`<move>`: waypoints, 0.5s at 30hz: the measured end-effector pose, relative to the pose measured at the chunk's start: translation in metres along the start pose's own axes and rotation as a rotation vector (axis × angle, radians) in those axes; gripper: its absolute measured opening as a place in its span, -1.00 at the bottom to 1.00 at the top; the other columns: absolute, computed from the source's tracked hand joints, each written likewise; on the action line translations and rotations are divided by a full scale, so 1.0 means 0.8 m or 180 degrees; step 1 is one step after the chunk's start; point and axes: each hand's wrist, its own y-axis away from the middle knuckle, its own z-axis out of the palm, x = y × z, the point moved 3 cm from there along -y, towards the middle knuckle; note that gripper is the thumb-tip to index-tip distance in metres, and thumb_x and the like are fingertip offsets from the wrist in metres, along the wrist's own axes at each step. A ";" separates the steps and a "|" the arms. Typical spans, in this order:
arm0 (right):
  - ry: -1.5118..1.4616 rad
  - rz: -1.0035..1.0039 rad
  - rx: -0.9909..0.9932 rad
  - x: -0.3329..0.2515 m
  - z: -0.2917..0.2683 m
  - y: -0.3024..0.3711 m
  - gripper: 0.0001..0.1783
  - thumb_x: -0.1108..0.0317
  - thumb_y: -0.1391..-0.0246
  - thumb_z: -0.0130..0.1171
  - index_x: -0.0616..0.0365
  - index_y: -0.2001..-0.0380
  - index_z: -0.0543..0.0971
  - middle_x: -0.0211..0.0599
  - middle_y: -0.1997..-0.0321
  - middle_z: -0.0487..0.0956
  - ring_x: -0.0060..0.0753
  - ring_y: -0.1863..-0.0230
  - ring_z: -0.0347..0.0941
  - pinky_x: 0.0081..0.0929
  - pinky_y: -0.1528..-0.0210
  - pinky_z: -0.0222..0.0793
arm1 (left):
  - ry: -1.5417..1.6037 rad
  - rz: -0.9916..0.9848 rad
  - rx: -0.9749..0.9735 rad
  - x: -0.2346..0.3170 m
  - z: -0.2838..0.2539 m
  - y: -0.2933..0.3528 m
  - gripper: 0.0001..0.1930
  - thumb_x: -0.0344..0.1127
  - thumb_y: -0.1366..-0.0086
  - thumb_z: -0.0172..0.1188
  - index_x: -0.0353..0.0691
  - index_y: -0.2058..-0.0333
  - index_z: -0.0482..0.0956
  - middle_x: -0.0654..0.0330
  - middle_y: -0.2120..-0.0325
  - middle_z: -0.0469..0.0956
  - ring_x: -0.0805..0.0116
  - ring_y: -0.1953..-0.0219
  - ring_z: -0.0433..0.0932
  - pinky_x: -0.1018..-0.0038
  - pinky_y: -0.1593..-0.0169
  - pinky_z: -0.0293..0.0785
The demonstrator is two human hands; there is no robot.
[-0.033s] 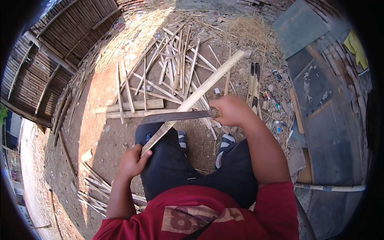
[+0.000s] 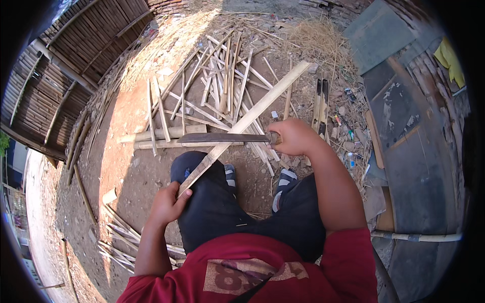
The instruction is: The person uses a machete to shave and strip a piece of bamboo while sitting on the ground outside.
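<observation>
A long pale bamboo strip (image 2: pixel 270 98) slants from over my left thigh up and away to the right. Its near end is gripped in my left hand (image 2: pixel 171 203), the thumb along its edge and the fingers partly hidden beneath. Around the wooden handle of a machete (image 2: pixel 212 137) my right hand (image 2: pixel 293 136) is closed. The dark blade lies crosswise over the strip, its tip pointing left beyond my left knee; whether the edge bites into the bamboo I cannot tell.
Many split bamboo strips (image 2: pixel 217 83) lie heaped on the dirt ahead, with thicker bamboo poles (image 2: pixel 166 133) in front of them. More strips (image 2: pixel 118 235) rest at my left. Dark boards (image 2: pixel 419 166) and a small bottle (image 2: pixel 351 159) are at the right.
The machete blade has moved away from me, farther up the bamboo strip, and now lies more level. My right hand has shifted slightly right; my left hand stays in place.
</observation>
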 end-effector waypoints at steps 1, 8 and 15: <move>-0.0350 0.0367 0.0347 0.029 0.001 0.000 -0.35 0.09 -0.04 0.42 0.23 -0.13 0.58 0.06 0.25 0.70 0.04 0.13 0.66 -0.13 0.06 0.53 | 0.0007 0.0038 -0.0015 0.002 0.000 0.000 -0.50 0.08 -0.39 0.22 -0.33 0.42 0.44 -0.10 0.64 0.43 -0.08 0.56 0.44 0.12 0.42 0.33; -0.0391 0.0562 0.1006 0.071 -0.003 0.001 -0.41 0.08 -0.02 0.43 0.13 -0.09 0.62 0.02 0.29 0.69 0.10 0.23 0.65 -0.08 0.10 0.53 | -0.0010 0.0052 0.0051 0.001 0.003 -0.004 -0.48 0.08 -0.39 0.22 -0.34 0.45 0.43 -0.12 0.65 0.42 -0.10 0.57 0.43 0.11 0.42 0.32; -0.0509 0.0572 0.0658 0.083 -0.015 -0.003 -0.44 0.09 -0.03 0.43 0.12 -0.07 0.62 0.00 0.34 0.68 0.10 0.23 0.65 -0.08 0.12 0.52 | 0.0121 0.0059 -0.0014 -0.006 0.005 -0.001 -0.47 0.07 -0.38 0.24 -0.35 0.46 0.41 -0.09 0.64 0.40 -0.01 0.58 0.40 0.14 0.44 0.30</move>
